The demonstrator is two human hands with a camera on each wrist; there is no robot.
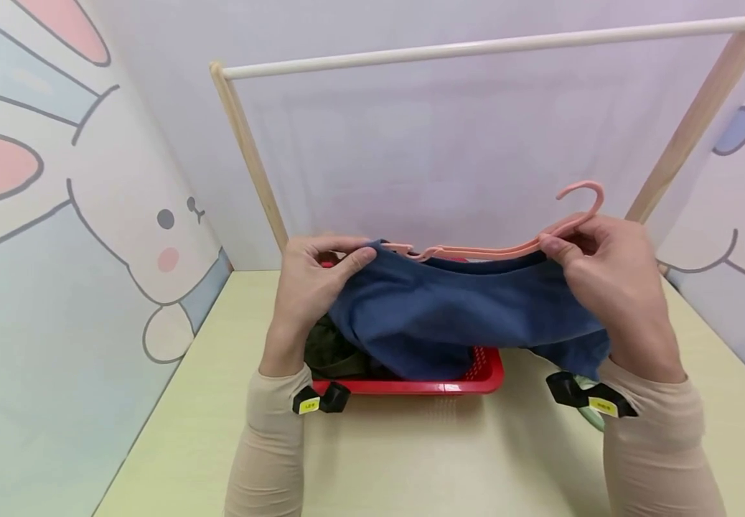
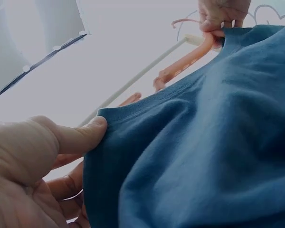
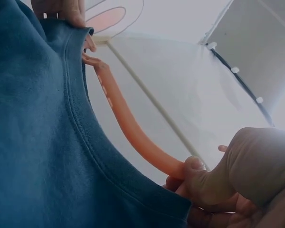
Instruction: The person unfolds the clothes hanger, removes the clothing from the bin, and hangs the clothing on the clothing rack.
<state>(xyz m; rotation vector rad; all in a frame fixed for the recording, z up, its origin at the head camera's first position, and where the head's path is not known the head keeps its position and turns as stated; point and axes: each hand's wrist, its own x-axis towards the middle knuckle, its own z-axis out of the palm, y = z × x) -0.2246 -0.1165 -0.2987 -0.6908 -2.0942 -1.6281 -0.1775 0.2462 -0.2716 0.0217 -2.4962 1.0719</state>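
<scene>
A blue shirt [image 1: 450, 309] is stretched between my hands above the red basket, its neckline uppermost. My left hand [image 1: 311, 276] pinches the neckline's left end between thumb and fingers. At the other end, my right hand [image 1: 618, 280] grips a pink plastic hanger [image 1: 489, 253] near its hook, along with the collar's edge. The hanger lies along the neck opening, its far end reaching toward my left hand. In the right wrist view, one arm of the hanger [image 3: 128, 126] runs beside the collar; the shirt hides part of it.
A red plastic basket [image 1: 405, 388] stands below the shirt, with dark green cloth [image 1: 330, 352] in it. Behind rises a rack with a white rail [image 1: 476, 49] and wooden posts [image 1: 250, 151]. Part of a light green object [image 1: 592, 416] shows beneath my right wrist on the table [image 1: 411, 459].
</scene>
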